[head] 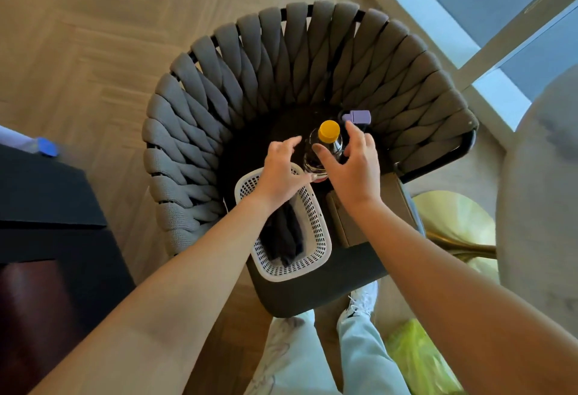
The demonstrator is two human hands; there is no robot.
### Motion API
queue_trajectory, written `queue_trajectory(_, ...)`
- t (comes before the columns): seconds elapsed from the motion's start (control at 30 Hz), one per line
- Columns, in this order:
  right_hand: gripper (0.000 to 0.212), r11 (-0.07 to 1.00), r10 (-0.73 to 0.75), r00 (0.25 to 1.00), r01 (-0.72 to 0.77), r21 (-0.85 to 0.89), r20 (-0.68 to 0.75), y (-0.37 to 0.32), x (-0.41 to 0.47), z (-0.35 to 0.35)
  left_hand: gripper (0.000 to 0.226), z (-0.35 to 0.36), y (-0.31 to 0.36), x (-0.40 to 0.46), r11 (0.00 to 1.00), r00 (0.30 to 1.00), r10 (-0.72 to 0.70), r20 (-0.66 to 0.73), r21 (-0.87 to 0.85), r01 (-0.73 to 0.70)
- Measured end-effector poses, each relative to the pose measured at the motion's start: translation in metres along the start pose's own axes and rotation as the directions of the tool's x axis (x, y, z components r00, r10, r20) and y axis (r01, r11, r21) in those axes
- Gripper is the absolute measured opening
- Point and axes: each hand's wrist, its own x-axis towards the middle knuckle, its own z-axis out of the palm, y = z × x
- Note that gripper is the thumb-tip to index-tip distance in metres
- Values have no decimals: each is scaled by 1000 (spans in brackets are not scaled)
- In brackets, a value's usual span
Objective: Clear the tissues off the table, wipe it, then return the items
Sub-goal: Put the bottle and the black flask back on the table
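A dark bottle with a yellow cap [327,139] stands upright on the black seat of a grey woven chair [281,59]. My left hand [281,172] hovers just left of it, fingers spread. My right hand [350,166] is at the bottle's right, fingers curled and apart around it without a firm grip. A white perforated basket [316,250] holding a dark cloth [283,238] sits on the seat under my left wrist. A purple-capped spray bottle [358,116] stands behind the dark bottle. A brown box [344,222] lies under my right wrist.
A round grey table [541,206] on a gold base [453,222] is at the right. A black cabinet [47,206] stands at the left with a blue-capped item [47,146] on it. A green bag [419,360] lies on the floor by my legs.
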Motion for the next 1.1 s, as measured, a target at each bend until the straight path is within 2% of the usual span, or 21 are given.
queue_trajectory(0.07,64,997,-15,998,19,-80,58,-6,14,1,91,8,9,11,997,998,61,-26,38,-60)
queue_trajectory(0.17,52,981,1,993,23,-193,121,-13,27,-1,90,17,20,23,999,997,34,-72,20,-32)
queue_trajectory(0.3,37,984,25,991,-2,-179,128,-15,38,-2,75,21,20,26,996,991,60,-120,75,-51)
queue_trajectory(0.47,33,994,-64,997,68,-81,49,-37,30,-31,73,-7,46,16,985,980,173,-93,36,-171)
queue_trajectory(0.67,33,996,-91,992,89,-21,-92,-97,22,-132,71,-66,137,-7,918,920,392,3,67,-391)
queue_trajectory(0.8,34,1000,-23,976,20,-16,-216,-125,11,-219,67,-86,219,-23,851,852,521,57,48,-523)
queue_trajectory(0.9,32,999,24,953,-14,34,-303,-127,2,-282,70,-81,279,-34,793,788,607,100,-7,-609)
queue_trajectory(1.1,34,999,50,881,-51,11,-471,-94,-28,-393,55,-29,383,-50,683,658,719,224,-51,-729)
